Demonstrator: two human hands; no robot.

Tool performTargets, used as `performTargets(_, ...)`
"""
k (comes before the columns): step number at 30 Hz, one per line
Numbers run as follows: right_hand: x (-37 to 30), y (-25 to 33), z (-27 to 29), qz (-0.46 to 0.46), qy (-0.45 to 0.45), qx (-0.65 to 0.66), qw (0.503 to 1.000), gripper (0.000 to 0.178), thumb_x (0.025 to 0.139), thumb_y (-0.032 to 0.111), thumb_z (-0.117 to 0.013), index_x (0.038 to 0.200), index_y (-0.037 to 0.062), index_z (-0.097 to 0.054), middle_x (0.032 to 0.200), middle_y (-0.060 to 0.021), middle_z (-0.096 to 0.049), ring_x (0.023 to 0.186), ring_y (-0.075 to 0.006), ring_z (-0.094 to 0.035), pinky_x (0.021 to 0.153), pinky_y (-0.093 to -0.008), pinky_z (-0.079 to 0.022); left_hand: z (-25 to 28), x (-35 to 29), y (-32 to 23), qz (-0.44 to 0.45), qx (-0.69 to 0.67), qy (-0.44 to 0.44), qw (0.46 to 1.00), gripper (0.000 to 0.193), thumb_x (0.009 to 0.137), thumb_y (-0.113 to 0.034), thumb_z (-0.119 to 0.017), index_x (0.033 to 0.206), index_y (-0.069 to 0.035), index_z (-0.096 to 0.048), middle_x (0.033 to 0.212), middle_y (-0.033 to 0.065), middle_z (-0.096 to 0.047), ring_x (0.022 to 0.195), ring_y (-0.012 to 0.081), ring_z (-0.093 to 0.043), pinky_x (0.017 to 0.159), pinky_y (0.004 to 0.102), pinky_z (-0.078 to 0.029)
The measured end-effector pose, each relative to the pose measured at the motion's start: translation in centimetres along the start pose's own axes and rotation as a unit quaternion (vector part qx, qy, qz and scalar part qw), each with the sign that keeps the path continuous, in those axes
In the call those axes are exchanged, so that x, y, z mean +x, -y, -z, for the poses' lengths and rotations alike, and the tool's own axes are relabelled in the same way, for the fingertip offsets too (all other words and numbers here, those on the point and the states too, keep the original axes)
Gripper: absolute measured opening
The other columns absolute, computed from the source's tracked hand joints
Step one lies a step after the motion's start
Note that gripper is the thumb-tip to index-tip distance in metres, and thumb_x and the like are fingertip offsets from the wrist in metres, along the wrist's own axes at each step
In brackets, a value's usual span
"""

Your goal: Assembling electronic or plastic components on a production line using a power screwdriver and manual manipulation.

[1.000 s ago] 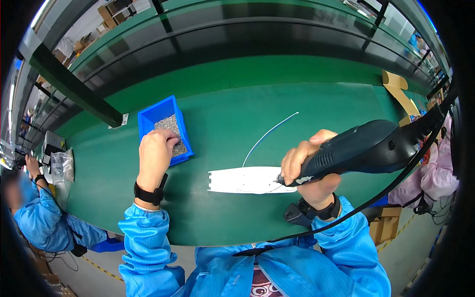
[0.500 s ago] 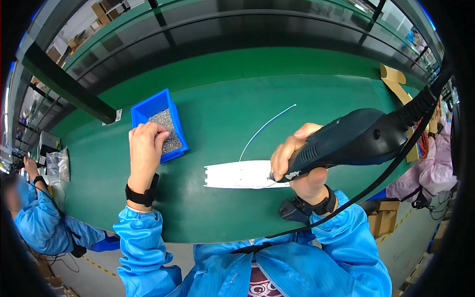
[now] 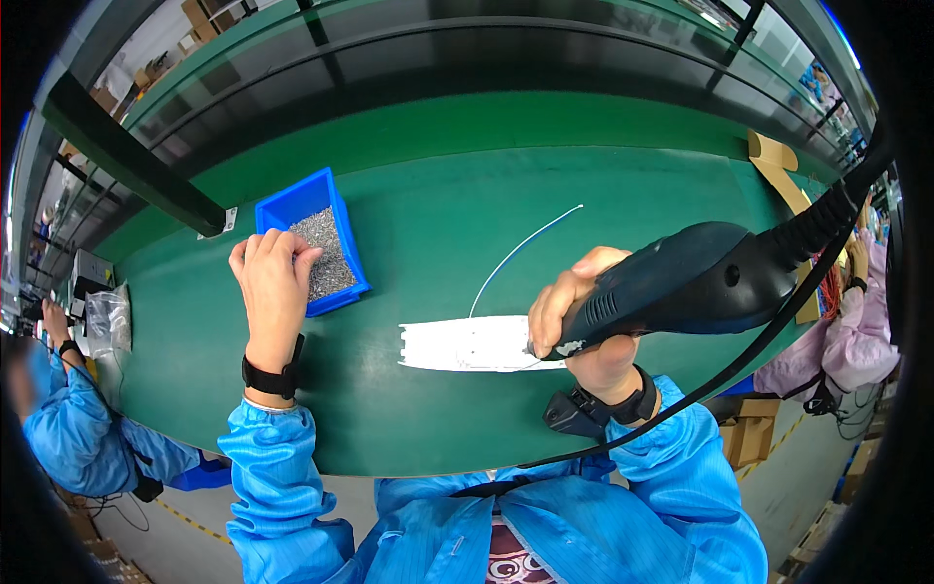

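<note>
My left hand (image 3: 270, 297) is at the near left edge of a blue bin (image 3: 350, 248), thumb and fingertips drawn together. Whatever may be between them is too small to make out. Small metal screws (image 3: 327, 255) fill the lower part of the bin. My right hand (image 3: 601, 372) wraps around a black electric screwdriver (image 3: 686, 280), its front end over the right part of a long white plastic panel (image 3: 452, 344). That hand and the tool hide the panel's right end. From the panel's far edge a thin white cable (image 3: 514, 252) curves away across the green table.
The screwdriver's thick black cord (image 3: 749, 362) loops down past my right forearm. A black device (image 3: 574, 414) is beside my right wrist. A dark post (image 3: 136, 156) rises behind the bin. An open cardboard box (image 3: 775, 161) stands far right. Co-workers sit at both sides.
My left hand has moved slightly left, from over the screws to the bin's edge. The right hand and screwdriver have barely shifted.
</note>
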State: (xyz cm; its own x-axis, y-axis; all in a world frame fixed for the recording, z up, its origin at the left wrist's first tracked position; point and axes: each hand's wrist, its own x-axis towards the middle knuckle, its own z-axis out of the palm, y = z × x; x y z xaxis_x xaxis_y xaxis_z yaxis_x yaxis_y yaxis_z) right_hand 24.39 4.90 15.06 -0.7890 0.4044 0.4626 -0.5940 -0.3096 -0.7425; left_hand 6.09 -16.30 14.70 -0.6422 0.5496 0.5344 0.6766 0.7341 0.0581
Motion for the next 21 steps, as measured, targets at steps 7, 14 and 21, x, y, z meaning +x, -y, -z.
performTargets(7,-0.1,0.1,0.0,0.004,-0.005,-0.004,1.0,0.069,0.067,0.049,-0.066,0.104,-0.0028,-0.039,0.056,-0.0066,-0.051,0.047,-0.0104,-0.048,0.041,-0.0185,-0.033,1.4,0.1,-2.5,-0.022,-0.017,-0.081,0.996,0.009,0.069,-0.009,-0.061,0.069,-0.005,-0.054,0.079,0.005,-0.056,0.082,0.0231,-0.05,0.083,0.0386,-0.033)
performTargets(14,-0.4,0.4,-0.1,-0.032,-0.006,0.001,0.999,0.077,0.064,0.05,-0.069,0.11,-0.0028,-0.037,0.059,-0.0077,-0.051,0.049,-0.0097,-0.047,0.045,-0.0189,-0.034,0.1,-3.7,-11.2,-0.066,-0.375,0.152,0.912,0.014,0.068,-0.002,-0.061,0.076,-0.003,-0.049,0.078,0.0115,-0.058,0.07,0.0296,-0.055,0.066,0.0376,-0.043)
performTargets(21,-0.2,0.9,0.5,-0.004,0.085,-0.108,0.991,0.065,0.071,0.056,-0.055,0.103,0.0051,-0.03,0.059,-0.0091,-0.048,0.046,-0.0166,-0.048,0.044,-0.0271,-0.042,-0.9,-3.8,-11.5,-0.08,-0.352,0.164,0.918,0.017,0.069,-0.001,-0.059,0.074,-0.002,-0.043,0.063,0.0141,-0.053,0.06,0.032,-0.054,0.051,0.0378,-0.042)
